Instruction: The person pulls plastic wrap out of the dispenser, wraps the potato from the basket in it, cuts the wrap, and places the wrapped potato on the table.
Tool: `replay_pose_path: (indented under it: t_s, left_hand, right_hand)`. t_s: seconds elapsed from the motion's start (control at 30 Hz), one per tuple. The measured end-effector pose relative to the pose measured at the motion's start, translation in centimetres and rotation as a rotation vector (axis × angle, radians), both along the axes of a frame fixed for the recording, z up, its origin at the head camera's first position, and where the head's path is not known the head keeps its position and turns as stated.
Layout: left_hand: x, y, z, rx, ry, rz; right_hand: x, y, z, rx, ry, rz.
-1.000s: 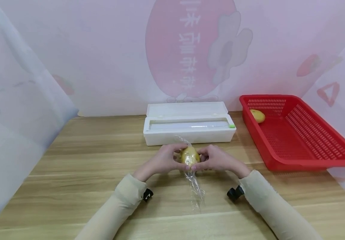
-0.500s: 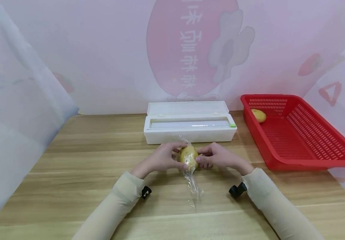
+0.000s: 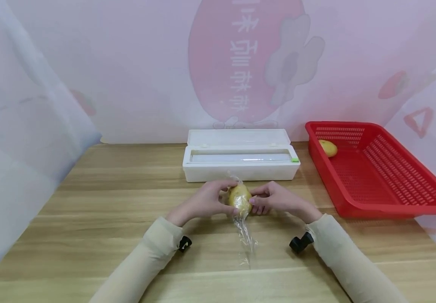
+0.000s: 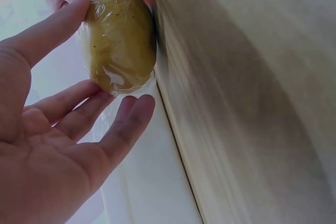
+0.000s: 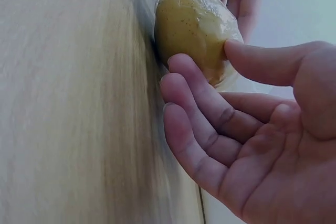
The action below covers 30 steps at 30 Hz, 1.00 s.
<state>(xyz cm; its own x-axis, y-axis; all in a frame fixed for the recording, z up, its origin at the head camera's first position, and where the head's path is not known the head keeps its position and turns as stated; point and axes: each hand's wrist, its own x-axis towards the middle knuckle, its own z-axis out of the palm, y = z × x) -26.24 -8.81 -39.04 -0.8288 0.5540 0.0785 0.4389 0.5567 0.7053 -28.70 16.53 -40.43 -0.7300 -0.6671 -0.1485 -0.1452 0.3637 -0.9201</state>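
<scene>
A yellow potato (image 3: 240,198) with small dark specks rests on the wooden table, wrapped in clear cling film. Loose film (image 3: 246,240) trails from its near side, and a short tuft sticks up at the far side. My left hand (image 3: 211,199) holds the potato from the left, thumb on the near side and fingers toward the far end. From the right, my right hand (image 3: 278,200) pinches it; in the right wrist view the thumb (image 5: 262,64) presses the film-covered skin and the fingers curl beneath.
Behind the hands stands a white cling film box (image 3: 240,171), lid raised, with a roll (image 3: 237,158) inside. A red plastic basket (image 3: 384,209) at the right contains another yellow potato (image 3: 328,148). A printed sheet (image 3: 146,84) hangs behind the table.
My right thumb has shifted from the potato's near end to its right side, and the right hand has moved slightly right. My left hand keeps its hold; the potato stays nearly in place.
</scene>
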Motion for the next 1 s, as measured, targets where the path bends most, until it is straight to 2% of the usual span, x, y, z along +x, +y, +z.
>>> replay_pose_path:
  t_s: [0.13,0.23,0.3,0.4,0.53,0.63,0.83,1.0]
  left_hand:
    - [0.1,0.0,-0.1,0.023,0.046,-0.011]
    - [0.1,-0.2,0.2,0.064,0.098,-0.028]
    - [0.2,-0.4,0.4,0.095,0.139,-0.039]
    - [0.4,-0.9,0.9,0.122,0.190,-0.054]
    - [1.1,-1.6,1.2,0.083,0.252,-0.081]
    - [2.0,-1.8,1.5,0.024,0.289,-0.107]
    - [3.6,-1.9,1.9,-0.073,0.358,-0.162]
    - [4.2,-1.6,2.0,-0.041,0.386,-0.210]
  right_hand:
    - [0.1,0.4,0.3,0.022,0.017,-0.013]
    - [0.2,0.8,0.6,0.053,0.062,-0.039]
    - [0.3,1.0,0.9,0.084,0.115,-0.049]
    - [0.6,1.2,1.0,0.126,0.250,-0.031]
    - [1.3,2.0,1.1,0.120,0.458,0.013]
    - [2.0,2.7,1.2,0.081,0.555,0.025]
    - [3.5,3.8,1.2,0.060,0.634,0.063]
    - [4.1,3.4,0.7,0.010,0.676,0.136]
